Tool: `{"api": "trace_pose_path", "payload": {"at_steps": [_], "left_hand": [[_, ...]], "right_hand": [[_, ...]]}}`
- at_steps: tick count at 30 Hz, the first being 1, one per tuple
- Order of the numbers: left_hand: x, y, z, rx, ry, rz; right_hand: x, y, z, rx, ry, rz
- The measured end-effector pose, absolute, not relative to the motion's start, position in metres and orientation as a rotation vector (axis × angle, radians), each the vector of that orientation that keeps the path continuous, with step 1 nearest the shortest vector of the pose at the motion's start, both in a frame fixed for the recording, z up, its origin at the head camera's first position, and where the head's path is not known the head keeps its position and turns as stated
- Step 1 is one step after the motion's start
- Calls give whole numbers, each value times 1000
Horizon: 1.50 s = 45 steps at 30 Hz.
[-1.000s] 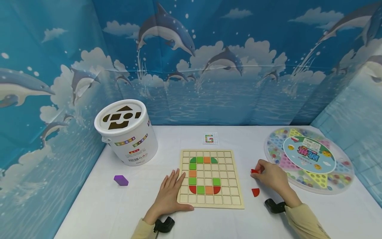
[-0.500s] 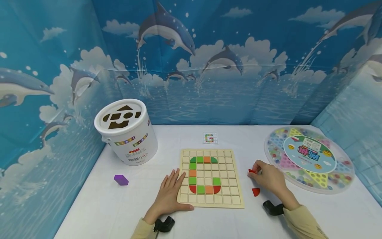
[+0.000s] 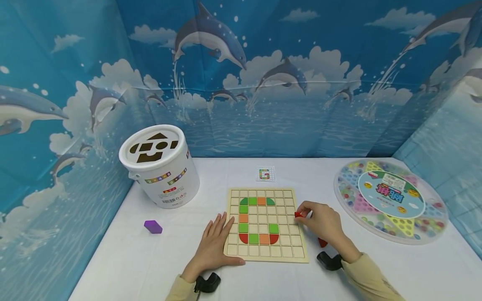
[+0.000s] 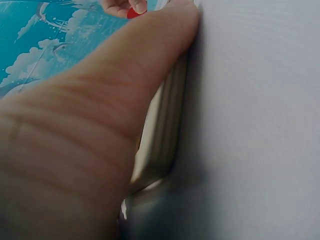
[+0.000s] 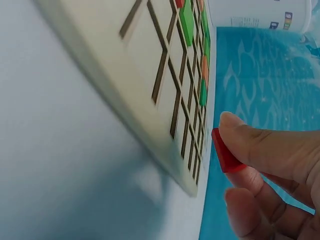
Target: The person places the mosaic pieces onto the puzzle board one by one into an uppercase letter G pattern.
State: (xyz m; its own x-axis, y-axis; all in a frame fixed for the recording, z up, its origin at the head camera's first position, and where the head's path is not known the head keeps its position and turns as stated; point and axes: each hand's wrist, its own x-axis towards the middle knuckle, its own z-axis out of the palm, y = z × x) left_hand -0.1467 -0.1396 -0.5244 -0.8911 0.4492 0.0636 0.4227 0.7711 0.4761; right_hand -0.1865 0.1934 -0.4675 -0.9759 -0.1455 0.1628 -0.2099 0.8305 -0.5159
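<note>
A wooden grid board [image 3: 287,251] lies on the white table, with green, orange and red tiles set in a G-like outline. My left hand [image 3: 213,244] rests flat along its left edge and lower left corner, fingers straight and spread. Between thumb and fingers, my right hand [image 3: 323,222] pinches a small red quarter-round tile [image 5: 227,155], held at the board's right edge. In the right wrist view the tile is raised clear of the board. Another red tile [image 3: 322,243] lies on the table, partly hidden beneath my right hand.
Behind the board is a small pattern card [image 3: 265,174] with a coloured G. A white bucket [image 3: 165,184] with a shape-cut lid stands back left, with a purple block [image 3: 153,227] in front. To the right lies a round marble game board [image 3: 391,196].
My right hand has carried the red tile leftward from the table on the right to the board's right edge. The left hand has stayed where it was.
</note>
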Motion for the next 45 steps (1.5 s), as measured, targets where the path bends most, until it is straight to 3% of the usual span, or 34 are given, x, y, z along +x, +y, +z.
{"api": "trace_pose_path", "payload": {"at_steps": [21,45], "left_hand": [[-146,-140,-526,734,2917,777],[-146,-140,-525,755,2936,788]], "right_hand": [[-195,143,-477,417,-2907,917],[-201,133,-481,419,-2924,957]]}}
